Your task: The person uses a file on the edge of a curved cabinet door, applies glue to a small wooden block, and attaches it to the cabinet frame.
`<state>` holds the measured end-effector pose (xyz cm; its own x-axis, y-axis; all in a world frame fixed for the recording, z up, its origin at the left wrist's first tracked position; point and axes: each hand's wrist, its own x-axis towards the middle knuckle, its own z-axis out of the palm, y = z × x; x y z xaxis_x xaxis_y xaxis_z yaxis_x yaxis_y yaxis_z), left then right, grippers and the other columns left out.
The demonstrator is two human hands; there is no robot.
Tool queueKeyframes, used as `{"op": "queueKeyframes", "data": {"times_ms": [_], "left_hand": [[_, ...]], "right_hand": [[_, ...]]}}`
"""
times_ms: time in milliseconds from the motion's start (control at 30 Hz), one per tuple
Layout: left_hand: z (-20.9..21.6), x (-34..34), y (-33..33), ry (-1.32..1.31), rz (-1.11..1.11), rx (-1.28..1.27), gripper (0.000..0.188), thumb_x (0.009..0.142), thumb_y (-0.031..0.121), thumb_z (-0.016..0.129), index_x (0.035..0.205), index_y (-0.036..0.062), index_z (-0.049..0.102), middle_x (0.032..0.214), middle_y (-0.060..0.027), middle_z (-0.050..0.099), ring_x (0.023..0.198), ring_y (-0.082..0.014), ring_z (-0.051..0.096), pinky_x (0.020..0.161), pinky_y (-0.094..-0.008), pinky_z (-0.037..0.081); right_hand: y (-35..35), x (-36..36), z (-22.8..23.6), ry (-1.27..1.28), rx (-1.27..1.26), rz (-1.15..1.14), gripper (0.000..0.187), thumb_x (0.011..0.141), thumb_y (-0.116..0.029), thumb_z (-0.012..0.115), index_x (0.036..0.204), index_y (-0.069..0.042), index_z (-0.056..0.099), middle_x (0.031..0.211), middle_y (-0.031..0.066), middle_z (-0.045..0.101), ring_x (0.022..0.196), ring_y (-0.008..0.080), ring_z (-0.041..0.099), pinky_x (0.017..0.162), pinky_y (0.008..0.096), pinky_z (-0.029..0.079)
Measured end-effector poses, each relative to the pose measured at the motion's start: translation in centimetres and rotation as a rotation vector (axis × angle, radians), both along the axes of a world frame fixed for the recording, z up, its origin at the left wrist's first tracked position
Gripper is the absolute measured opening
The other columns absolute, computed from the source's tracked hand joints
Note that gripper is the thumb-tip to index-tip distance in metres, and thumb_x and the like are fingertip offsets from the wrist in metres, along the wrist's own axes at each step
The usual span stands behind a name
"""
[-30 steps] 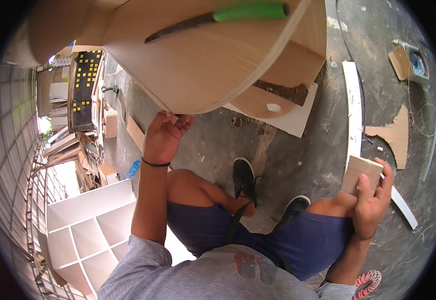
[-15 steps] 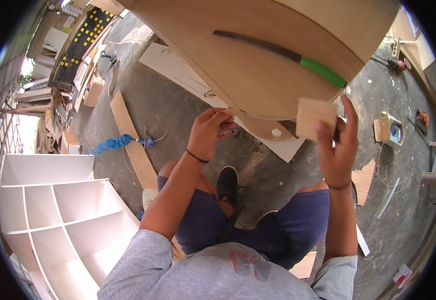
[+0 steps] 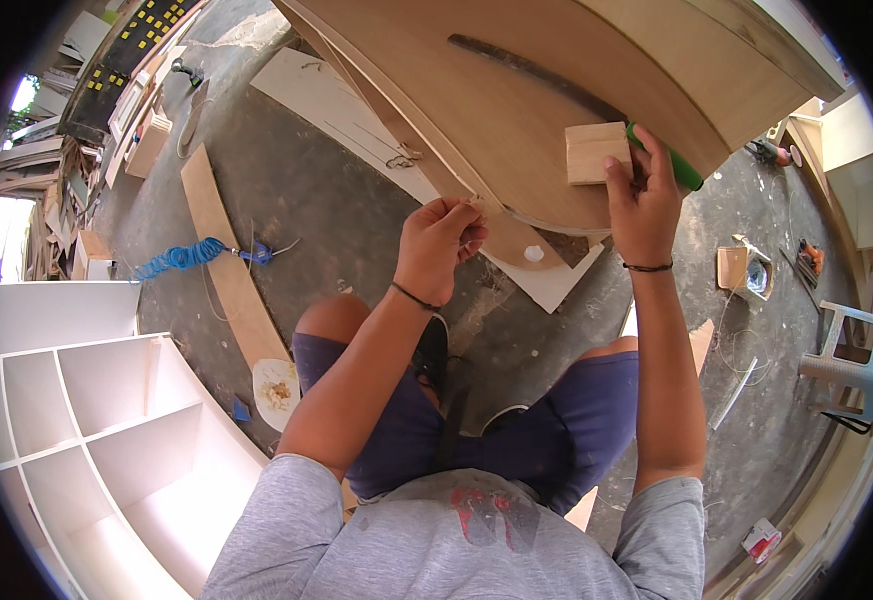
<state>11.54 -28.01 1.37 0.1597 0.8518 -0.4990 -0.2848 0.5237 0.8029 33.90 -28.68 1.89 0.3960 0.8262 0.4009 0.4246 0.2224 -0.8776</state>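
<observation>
My right hand [image 3: 647, 205] grips a small square wooden block [image 3: 595, 155] between thumb and fingers, over the near right part of a large wooden panel [image 3: 527, 150]. Behind the block, a file with a dark blade [image 3: 527, 72] and a green handle [image 3: 687, 172] lies on the panel, partly covered by my fingers. My left hand [image 3: 432, 245] is closed in a pinch at the panel's near corner, where a thin pale strip [image 3: 417, 125] runs along the edge. What those fingertips hold, if anything, is hidden.
White shelving [image 3: 107, 400] stands at the lower left. A long board [image 3: 222, 255] lies on the floor with a coiled blue air hose [image 3: 182, 258] across it. A white board [image 3: 342, 120] lies beneath the panel. A grey step stool [image 3: 847, 360] stands at the right.
My right hand has brought the block leftward and up, closer to the file's handle. My left hand remains pinched by the panel's corner. The whole view has shifted somewhat.
</observation>
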Motion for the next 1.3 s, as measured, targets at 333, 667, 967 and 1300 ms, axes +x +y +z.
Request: {"op": "queueKeyframes", "data": {"times_ms": [333, 667, 967, 1300], "left_hand": [[-0.6, 0.0, -0.3, -0.041, 0.019, 0.009, 0.008, 0.084, 0.013, 0.06, 0.087, 0.0061, 0.058, 0.08, -0.002, 0.06, 0.066, -0.0111, 0.058, 0.067, -0.0275, 0.048], [-0.4, 0.4, -0.5, -0.034, 0.044, 0.023, 0.008, 0.083, 0.012, 0.062, 0.085, 0.0063, 0.057, 0.078, -0.0014, 0.06, 0.068, -0.011, 0.058, 0.068, -0.0276, 0.048], [-0.4, 0.3, -0.7, -0.094, 0.052, -0.02, 0.006, 0.085, 0.012, 0.058, 0.088, 0.0069, 0.056, 0.082, -0.0021, 0.058, 0.073, -0.0126, 0.057, 0.069, -0.0287, 0.047], [-0.3, 0.5, -1.5, -0.274, 0.036, -0.148, 0.014, 0.086, 0.02, 0.054, 0.093, 0.0073, 0.056, 0.09, -0.0036, 0.058, 0.082, -0.014, 0.056, 0.073, -0.0331, 0.046]], "right_hand": [[-0.1, -0.3, 0.4, -0.037, -0.051, -0.057, 0.041, 0.082, -0.007, 0.061, 0.12, 0.0, 0.046, 0.109, 0.0183, 0.06, 0.098, 0.0212, 0.06, 0.079, 0.029, 0.049], [0.2, -0.1, 0.1, -0.133, 0.011, -0.068, 0.035, 0.081, -0.006, 0.062, 0.113, 0.001, 0.051, 0.105, 0.0165, 0.061, 0.097, 0.0215, 0.061, 0.077, 0.03, 0.05], [0.6, 0.4, -0.1, -0.02, -0.04, -0.045, 0.043, 0.077, -0.005, 0.064, 0.116, 0.0, 0.049, 0.1, 0.0122, 0.06, 0.083, 0.0171, 0.06, 0.064, 0.0262, 0.051], [-2.6, -4.9, 5.4, -0.448, -0.129, 0.117, 0.025, 0.08, -0.009, 0.051, 0.102, 0.001, 0.052, 0.077, 0.0217, 0.061, 0.062, 0.0359, 0.061, 0.054, 0.0377, 0.048]]}}
